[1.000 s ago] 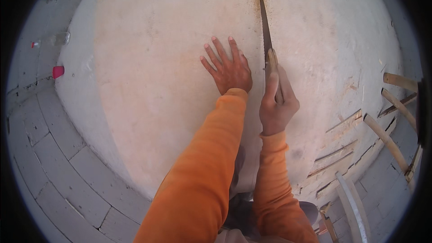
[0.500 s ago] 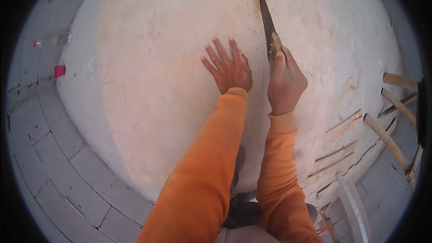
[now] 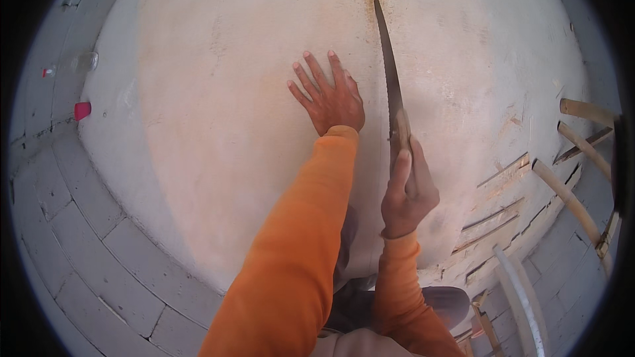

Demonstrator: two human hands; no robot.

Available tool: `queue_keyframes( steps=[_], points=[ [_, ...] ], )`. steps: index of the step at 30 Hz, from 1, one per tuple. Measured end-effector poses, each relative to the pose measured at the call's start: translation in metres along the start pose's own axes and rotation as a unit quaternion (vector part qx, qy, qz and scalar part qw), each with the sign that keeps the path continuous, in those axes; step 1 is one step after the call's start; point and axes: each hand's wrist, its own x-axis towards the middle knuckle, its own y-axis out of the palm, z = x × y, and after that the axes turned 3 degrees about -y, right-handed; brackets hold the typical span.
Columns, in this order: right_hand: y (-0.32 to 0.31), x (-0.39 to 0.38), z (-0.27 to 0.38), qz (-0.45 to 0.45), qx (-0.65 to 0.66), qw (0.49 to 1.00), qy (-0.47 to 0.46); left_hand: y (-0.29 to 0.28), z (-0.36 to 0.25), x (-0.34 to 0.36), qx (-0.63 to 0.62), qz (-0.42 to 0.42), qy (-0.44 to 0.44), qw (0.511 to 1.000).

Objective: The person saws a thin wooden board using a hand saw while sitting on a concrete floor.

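Observation:
A hand saw (image 3: 390, 73) with a dark toothed blade and a wooden handle is in my right hand (image 3: 410, 197), fingers wrapped round the handle. The blade slants away from me, and its far tip meets a slit in a large pale wooden board (image 3: 218, 132). Brownish sawdust lies along both sides of the slit, and a thin straight line runs on from it toward me. To the left of the blade my left hand (image 3: 329, 96) presses flat on the board, fingers spread, holding nothing.
Grey paving blocks (image 3: 106, 284) border the board. At the far left are a pink cup-like object (image 3: 82, 111) and a clear plastic container (image 3: 87, 61). Wooden poles (image 3: 567, 199) stand at the right, near thin wood strips (image 3: 493, 215) and a long pale bar (image 3: 522, 301).
My right hand has drawn the saw back toward me, so more of the blade shows above the board. My left hand stays in place on the board.

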Motion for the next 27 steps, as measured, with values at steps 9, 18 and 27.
queue_keyframes(
  steps=[9, 18, 27],
  points=[
    [0.042, 0.063, 0.005, -0.003, 0.09, 0.996, -0.003, -0.002, -0.001, 0.0, 0.013, 0.013, -0.009, 1.0],
    [0.026, 0.03, -0.001, -0.018, 0.046, 0.999, -0.019, -0.001, 0.0, 0.0, 0.006, 0.01, -0.001, 1.0],
    [-0.008, -0.02, 0.012, -0.002, 0.029, 0.999, -0.036, -0.001, 0.001, -0.002, 0.012, 0.015, -0.006, 1.0]
  ],
)
